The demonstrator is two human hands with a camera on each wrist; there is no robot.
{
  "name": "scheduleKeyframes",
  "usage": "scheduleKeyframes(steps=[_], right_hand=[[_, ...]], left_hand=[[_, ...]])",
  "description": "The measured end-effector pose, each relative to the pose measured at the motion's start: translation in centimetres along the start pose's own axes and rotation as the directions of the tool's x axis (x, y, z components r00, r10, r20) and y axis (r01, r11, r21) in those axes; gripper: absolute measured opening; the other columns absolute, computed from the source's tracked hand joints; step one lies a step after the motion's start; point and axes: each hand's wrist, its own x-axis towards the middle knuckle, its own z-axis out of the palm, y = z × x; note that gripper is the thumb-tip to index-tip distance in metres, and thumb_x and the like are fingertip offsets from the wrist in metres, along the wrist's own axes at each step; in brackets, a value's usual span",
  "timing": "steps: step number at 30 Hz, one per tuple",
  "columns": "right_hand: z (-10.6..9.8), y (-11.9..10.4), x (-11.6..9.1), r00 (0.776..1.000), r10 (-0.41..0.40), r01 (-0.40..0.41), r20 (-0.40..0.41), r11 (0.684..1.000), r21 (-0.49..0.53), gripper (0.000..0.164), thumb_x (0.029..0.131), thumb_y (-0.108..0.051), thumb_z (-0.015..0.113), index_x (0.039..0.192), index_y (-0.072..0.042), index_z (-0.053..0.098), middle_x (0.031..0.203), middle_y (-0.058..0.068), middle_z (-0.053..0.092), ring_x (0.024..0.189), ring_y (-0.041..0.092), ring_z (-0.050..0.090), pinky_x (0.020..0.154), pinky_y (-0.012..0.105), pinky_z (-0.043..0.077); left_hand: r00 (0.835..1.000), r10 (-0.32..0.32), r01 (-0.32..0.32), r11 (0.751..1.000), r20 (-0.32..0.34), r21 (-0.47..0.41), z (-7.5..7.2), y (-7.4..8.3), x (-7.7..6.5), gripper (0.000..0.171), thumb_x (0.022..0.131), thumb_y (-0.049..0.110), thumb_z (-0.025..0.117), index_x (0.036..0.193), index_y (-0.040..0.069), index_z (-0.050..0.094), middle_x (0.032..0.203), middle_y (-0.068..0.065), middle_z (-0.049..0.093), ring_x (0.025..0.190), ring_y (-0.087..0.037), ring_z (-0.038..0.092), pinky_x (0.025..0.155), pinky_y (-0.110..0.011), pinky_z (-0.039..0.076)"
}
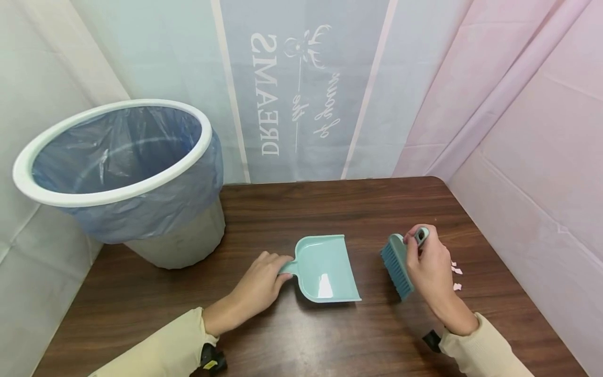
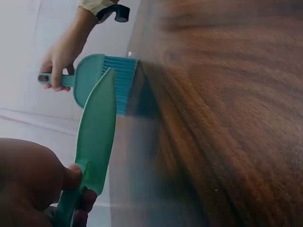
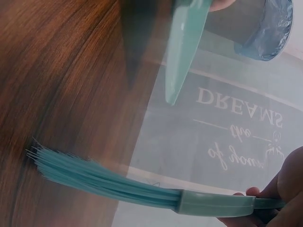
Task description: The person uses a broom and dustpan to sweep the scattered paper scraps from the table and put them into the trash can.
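My left hand grips the short handle of a mint-green dustpan, its lip facing right. In the left wrist view the dustpan is lifted off the table. My right hand holds a matching hand brush by its handle, teal bristles pointing down and left. Bristle tips come right down at the wood in the right wrist view. Several small white paper scraps lie just right of the right hand, partly hidden behind it. No scraps show in the pan.
A white-rimmed bin with a blue plastic liner stands at the left back of the dark wooden table. A printed curtain hangs behind the table, and pale cloth borders the right side.
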Motion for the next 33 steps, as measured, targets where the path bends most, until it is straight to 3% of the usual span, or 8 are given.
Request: scheduleKeyframes(steps=[7,19,33], right_hand=[[0.0,-0.1,-0.1,1.000,0.005,-0.005,0.010,1.000,-0.004,0.013,0.087,0.004,0.056,0.098,-0.001,0.051,0.076,0.004,0.061,0.051,0.008,0.040,0.046,0.015,0.031],[0.0,-0.2,-0.1,1.000,-0.006,0.006,0.010,1.000,-0.015,0.014,0.087,0.004,0.057,0.098,0.000,0.051,0.076,0.005,0.061,0.052,0.008,0.041,0.046,0.015,0.031],[-0.3,0.0,0.3,1.000,0.014,-0.014,-0.016,1.000,0.024,0.011,0.087,0.005,0.055,0.096,0.000,0.052,0.078,0.004,0.062,0.055,0.003,0.041,0.049,0.014,0.033]], left_hand=[[0.999,-0.008,0.009,0.999,0.034,-0.034,1.4,-0.6,0.2,0.028,0.091,0.022,0.062,0.116,0.010,0.062,0.103,0.002,0.065,0.086,-0.011,0.049,0.077,-0.028,0.042],[0.997,0.004,-0.003,1.000,0.071,-0.012,2.7,-1.3,0.4,0.029,0.091,0.022,0.061,0.116,0.008,0.062,0.103,0.001,0.065,0.087,-0.013,0.050,0.079,-0.029,0.042],[0.997,0.014,-0.016,0.999,0.077,0.030,2.5,-1.3,0.7,0.033,0.089,0.021,0.064,0.118,0.004,0.063,0.098,-0.003,0.066,0.081,-0.012,0.051,0.075,-0.028,0.041]])
